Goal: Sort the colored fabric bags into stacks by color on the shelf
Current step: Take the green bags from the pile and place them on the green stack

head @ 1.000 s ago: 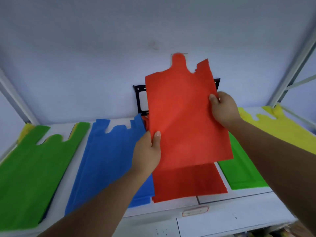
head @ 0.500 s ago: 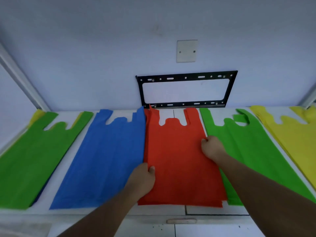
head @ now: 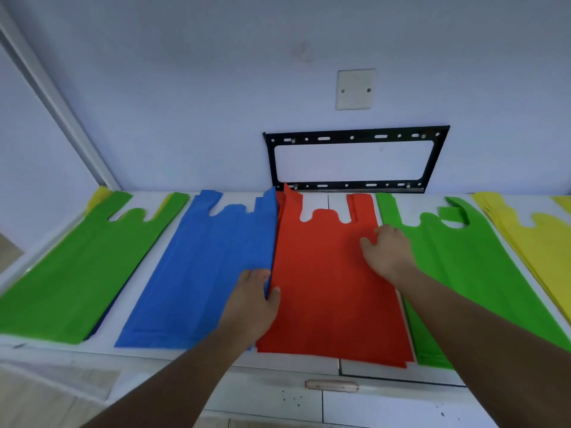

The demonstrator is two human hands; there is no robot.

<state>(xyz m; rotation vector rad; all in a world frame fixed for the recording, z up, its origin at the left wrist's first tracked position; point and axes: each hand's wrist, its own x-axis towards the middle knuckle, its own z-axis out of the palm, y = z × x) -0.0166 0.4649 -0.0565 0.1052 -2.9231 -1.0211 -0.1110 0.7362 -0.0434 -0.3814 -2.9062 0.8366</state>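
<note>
On my feed the white shelf (head: 154,355) carries the fabric bags laid flat in a row, handles toward the back edge. The red stack (head: 324,288) lies in the middle of the shelf and reaches almost to the front edge. Several red layers show at its front right corner.

My right hand (head: 387,251) is released. Its fingers (head: 366,242) are spread and rest on the red stack by its right edge, nearer the back than the front.

My left hand (head: 253,301) sits on the seam where the red stack meets the blue stack (head: 200,273). The thumb lies on the red, the other fingers are on the blue side, and the blue stack's right edge stands up between them. I cannot tell whether this hand is pinching that edge or only resting against it.

At the left end of the shelf lies a green bag (head: 77,273), with a strip of yellow fabric (head: 99,196) peeking out from under it at the back left corner. Just right of the red stack are more green bags (head: 463,273), and at the right end is a yellow stack (head: 543,242).

On the wall above the back edge hang a black metal bracket (head: 355,137) and a pale wall plate (head: 355,89).
</note>
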